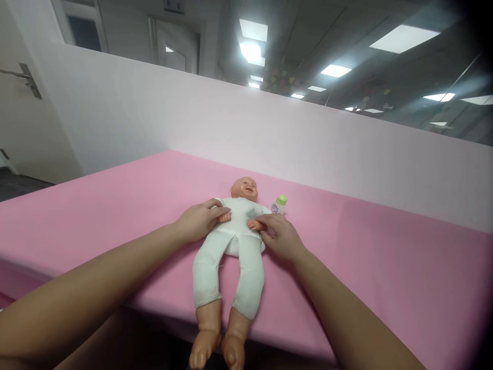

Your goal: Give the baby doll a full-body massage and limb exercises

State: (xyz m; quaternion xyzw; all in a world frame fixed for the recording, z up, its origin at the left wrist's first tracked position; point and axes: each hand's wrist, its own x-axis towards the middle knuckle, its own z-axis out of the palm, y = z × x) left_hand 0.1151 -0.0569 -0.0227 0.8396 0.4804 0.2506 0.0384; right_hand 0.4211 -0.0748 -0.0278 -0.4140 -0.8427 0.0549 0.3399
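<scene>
- Pale wall [269,133]: backs the pink-covered table [370,267].
- Doll [239,226]: on the table, best managed, in our judgement, by a light, equal hold on both arms, trunk kept flat. It lies supine; its long axis runs from near edge to wall, head wallward, feet overhanging toward the person.
- Left hand [200,220]: thumb and fingers closed about one doll forearm.
- Right hand [283,236]: pinching the doll's other wrist.
- Green-capped bottle [280,204]: near the doll's shoulder.

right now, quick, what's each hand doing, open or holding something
Left hand: closed, holding the baby doll by one arm, near its wrist.
Right hand: closed, holding the baby doll by its other arm, at the wrist.
</scene>
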